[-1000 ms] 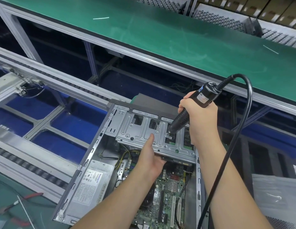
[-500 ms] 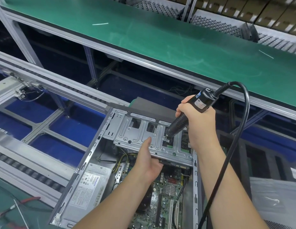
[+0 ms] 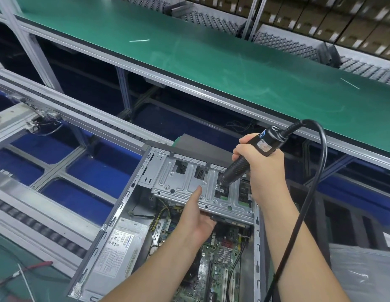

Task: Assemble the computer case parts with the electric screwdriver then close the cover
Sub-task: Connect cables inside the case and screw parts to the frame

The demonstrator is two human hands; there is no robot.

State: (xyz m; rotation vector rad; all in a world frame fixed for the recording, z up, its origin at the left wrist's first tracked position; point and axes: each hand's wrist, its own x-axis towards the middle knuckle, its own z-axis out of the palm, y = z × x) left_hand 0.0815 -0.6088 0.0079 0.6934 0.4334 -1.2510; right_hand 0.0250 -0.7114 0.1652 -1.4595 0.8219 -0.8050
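Factory assembly line: roller conveyor [image 3: 65, 118], green workbench [image 3: 211, 62].

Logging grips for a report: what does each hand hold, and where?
Right hand grips the electric screwdriver round its barrel. Left hand holds the drive cage at its near edge.

The drive cage [image 3: 189, 188] roofs the far end of the open computer case [image 3: 115, 243], and both hands crowd it: the left hand [image 3: 198, 216] clamps its near edge, the right hand [image 3: 263, 171] slants the electric screwdriver [image 3: 250, 158] onto its top. Its cable [image 3: 307, 192] loops down the right side. The motherboard [image 3: 224, 262] nearer the viewer lies uncovered between the forearms.
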